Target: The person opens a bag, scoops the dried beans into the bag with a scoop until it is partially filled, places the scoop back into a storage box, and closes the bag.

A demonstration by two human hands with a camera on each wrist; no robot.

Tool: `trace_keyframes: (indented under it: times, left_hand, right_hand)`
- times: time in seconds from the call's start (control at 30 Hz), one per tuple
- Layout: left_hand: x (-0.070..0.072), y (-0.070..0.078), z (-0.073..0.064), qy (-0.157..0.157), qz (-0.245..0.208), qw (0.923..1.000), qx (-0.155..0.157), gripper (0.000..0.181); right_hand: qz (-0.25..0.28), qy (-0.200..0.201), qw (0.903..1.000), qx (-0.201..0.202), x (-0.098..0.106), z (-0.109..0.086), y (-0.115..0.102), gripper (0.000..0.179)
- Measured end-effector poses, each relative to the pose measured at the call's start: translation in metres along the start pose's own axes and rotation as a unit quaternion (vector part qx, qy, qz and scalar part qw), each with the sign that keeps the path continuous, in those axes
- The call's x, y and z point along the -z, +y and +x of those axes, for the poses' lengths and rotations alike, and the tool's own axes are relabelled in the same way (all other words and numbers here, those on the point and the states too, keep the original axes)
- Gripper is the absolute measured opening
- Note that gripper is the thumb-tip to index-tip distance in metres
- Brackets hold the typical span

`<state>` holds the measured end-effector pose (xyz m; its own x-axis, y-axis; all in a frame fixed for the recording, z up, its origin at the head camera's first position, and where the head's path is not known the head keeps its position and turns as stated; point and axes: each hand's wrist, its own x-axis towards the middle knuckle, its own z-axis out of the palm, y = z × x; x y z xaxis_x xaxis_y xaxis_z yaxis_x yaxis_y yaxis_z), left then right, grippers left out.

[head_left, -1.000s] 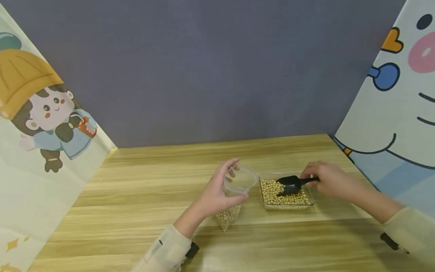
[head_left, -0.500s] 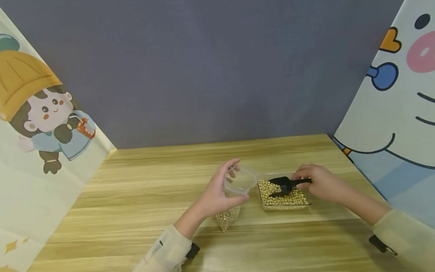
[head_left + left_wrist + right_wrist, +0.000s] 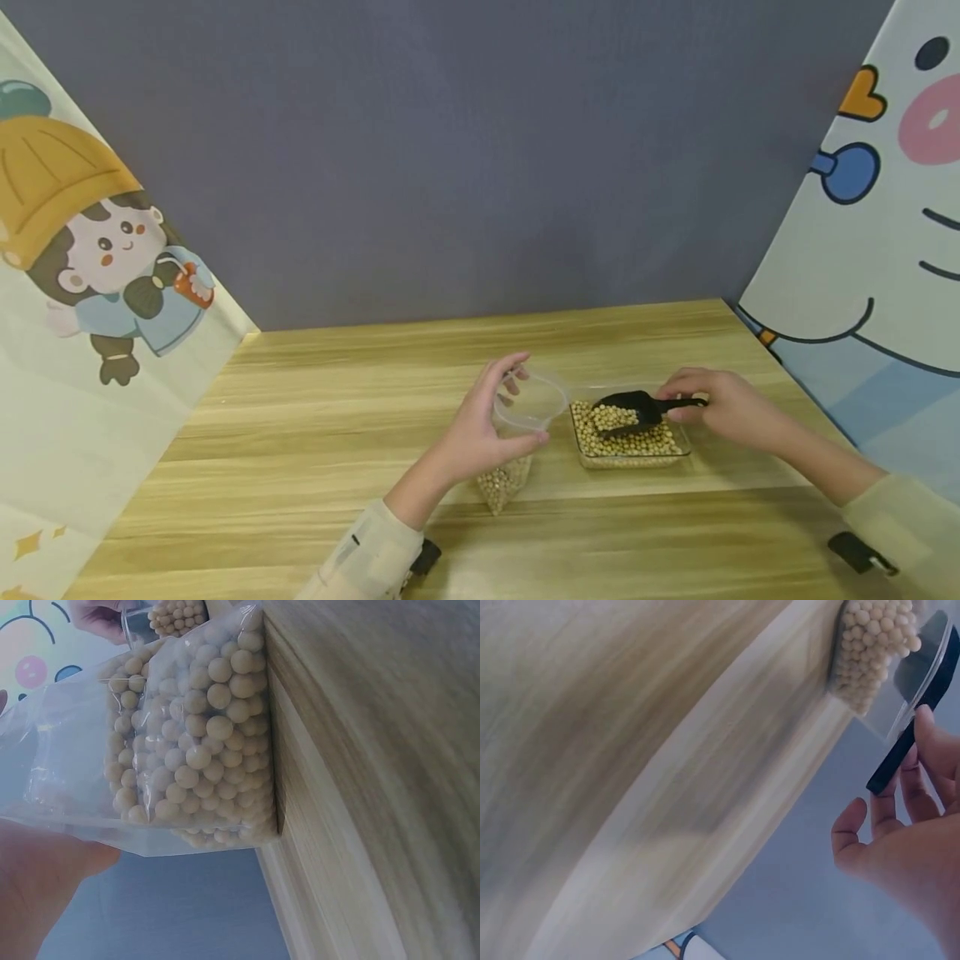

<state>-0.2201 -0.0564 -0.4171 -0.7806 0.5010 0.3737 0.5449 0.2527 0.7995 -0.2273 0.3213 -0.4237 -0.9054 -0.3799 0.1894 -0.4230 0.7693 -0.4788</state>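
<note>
My left hand (image 3: 480,429) holds a clear plastic bag (image 3: 534,398) by its wide mouth, thumb on the near side and fingers on the far side. Pale yellow soybeans (image 3: 202,742) fill the lower part of the bag, which stands on the table. My right hand (image 3: 723,404) grips the handle of a black scoop (image 3: 651,408) between thumb and fingers. Heaped with soybeans, the scoop is level over a clear rectangular container (image 3: 633,461) of the same beans. In the right wrist view, the handle (image 3: 892,761) sticks out past the fingers.
Bag and container stand close side by side on a wood-grain table (image 3: 337,392). A grey panel (image 3: 480,167) rises behind the table. Cartoon-printed panels flank it on the left (image 3: 97,250) and right (image 3: 900,250).
My right hand pushed the scoop left into the beans, then drew it up and slightly back right. The scoop now carries a heap of beans. The left hand and bag have stayed put.
</note>
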Motion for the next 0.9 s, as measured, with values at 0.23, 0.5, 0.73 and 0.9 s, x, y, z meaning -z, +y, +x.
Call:
trace_keyframes:
  times: [0.23, 0.5, 0.73, 0.9]
  left_hand:
    - [-0.002, 0.000, 0.001, 0.005, 0.000, 1.0000, -0.004, 0.098]
    - [-0.003, 0.002, 0.000, 0.002, -0.006, 1.0000, 0.006, 0.097]
    - [-0.004, 0.001, 0.001, 0.004, -0.007, 0.9999, 0.014, 0.099]
    - [-0.006, 0.001, 0.002, -0.004, -0.002, 0.9997, 0.026, 0.098]
  right_hand:
    - [0.013, 0.020, 0.9997, -0.006, 0.013, -0.003, 0.010, 0.023]
    - [-0.022, 0.055, 0.9982, -0.005, 0.047, 0.005, -0.004, 0.023]
    - [-0.058, 0.051, 0.9970, -0.001, 0.073, 0.020, -0.040, 0.025]
    - [-0.097, 0.068, 0.9920, 0.044, 0.080, 0.026, -0.080, 0.024]
